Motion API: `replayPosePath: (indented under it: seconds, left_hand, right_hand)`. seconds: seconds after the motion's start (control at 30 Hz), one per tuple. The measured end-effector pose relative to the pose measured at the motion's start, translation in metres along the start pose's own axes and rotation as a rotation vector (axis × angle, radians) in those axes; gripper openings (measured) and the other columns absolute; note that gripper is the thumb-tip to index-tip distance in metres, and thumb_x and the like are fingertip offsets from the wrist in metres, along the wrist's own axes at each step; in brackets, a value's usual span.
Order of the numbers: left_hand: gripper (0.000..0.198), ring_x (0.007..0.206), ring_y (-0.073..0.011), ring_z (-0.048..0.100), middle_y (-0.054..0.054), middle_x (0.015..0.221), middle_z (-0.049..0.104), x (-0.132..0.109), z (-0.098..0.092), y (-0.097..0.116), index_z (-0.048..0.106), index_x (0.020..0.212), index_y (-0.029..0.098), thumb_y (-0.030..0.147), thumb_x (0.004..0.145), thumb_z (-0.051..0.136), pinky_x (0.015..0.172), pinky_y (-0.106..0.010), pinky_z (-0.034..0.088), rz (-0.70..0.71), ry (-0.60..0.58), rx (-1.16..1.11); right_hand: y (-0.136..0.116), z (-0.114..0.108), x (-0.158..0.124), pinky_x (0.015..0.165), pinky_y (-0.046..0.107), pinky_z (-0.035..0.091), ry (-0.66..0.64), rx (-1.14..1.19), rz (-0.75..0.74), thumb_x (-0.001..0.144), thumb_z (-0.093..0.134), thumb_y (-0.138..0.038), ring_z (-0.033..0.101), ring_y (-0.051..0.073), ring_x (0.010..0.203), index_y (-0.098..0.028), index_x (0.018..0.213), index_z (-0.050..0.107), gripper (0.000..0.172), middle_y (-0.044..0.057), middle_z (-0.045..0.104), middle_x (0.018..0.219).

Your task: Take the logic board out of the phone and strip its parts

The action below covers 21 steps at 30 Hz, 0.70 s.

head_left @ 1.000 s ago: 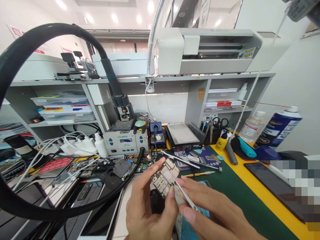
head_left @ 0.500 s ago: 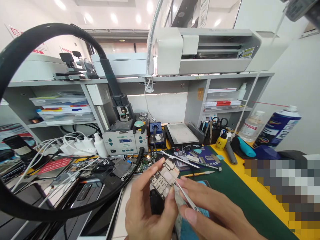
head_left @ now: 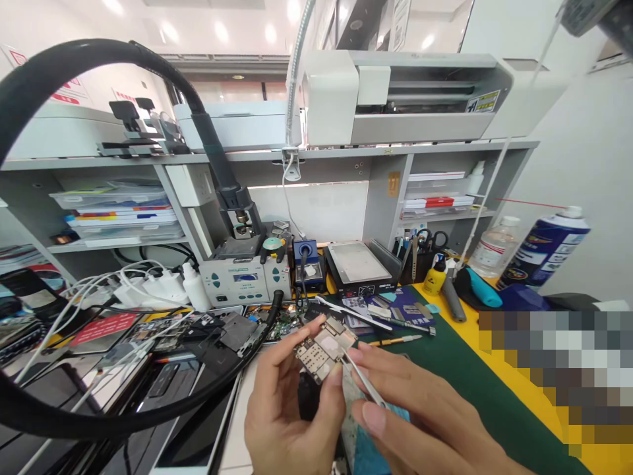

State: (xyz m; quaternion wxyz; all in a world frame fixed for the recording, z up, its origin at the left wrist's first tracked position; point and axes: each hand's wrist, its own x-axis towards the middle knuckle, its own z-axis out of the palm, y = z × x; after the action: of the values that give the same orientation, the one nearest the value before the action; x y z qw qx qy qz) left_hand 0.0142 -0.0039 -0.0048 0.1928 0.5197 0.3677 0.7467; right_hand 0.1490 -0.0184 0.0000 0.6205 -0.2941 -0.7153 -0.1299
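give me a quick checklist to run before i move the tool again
1. Circuit board held by the left hand: ok, between thumb and fingers.
2. Slim tool gripped by the right hand: ok.
3. Tool tip at the board: ok, at its right-hand edge in the picture.
4. Tip pressing on a part: cannot tell, too small.
5. Bench to the left uncluttered: not ok, devices crowd it under the black hose.
6. Station display reading: cannot tell.

Grey shelving [head_left: 380,214], wht wall [head_left: 583,165] R, ceiling lts [head_left: 221,31] on.
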Motion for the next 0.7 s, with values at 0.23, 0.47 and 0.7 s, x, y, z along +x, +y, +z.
replayPosePath:
  seconds: [0.23,0.47,0.7]
  left_hand:
    - [0.049,0.108,-0.0293,0.074,-0.004,0.119,0.076,0.0,-0.004,-0.001,0.066,0.121,0.028,0.004,0.079,0.074,0.092,-0.043,0.065,0.027,-0.059,-0.008]
    - [0.036,0.107,-0.0241,0.073,-0.005,0.117,0.075,0.0,0.001,-0.002,0.066,0.118,0.026,0.015,0.084,0.072,0.095,-0.037,0.061,-0.027,0.032,0.019]
    - [0.033,0.102,-0.0254,0.073,-0.005,0.114,0.075,-0.002,0.002,-0.003,0.068,0.115,0.026,0.019,0.083,0.072,0.095,-0.042,0.058,-0.066,0.041,0.038]
  right_hand:
    - [0.008,-0.004,0.001,0.086,0.038,0.068,-0.055,0.037,-0.034,0.096,0.059,-0.021,0.077,0.027,0.099,-0.034,0.128,0.066,0.035,0.001,0.08,0.106]
    - [0.02,-0.023,0.004,0.087,0.041,0.069,-0.265,0.113,-0.087,0.079,0.071,0.001,0.072,0.031,0.11,-0.024,0.136,0.058,0.063,0.009,0.071,0.128]
    - [0.023,-0.026,0.006,0.089,0.038,0.068,-0.309,0.125,-0.09,0.078,0.071,0.003,0.072,0.033,0.11,-0.023,0.135,0.058,0.064,0.009,0.072,0.127]
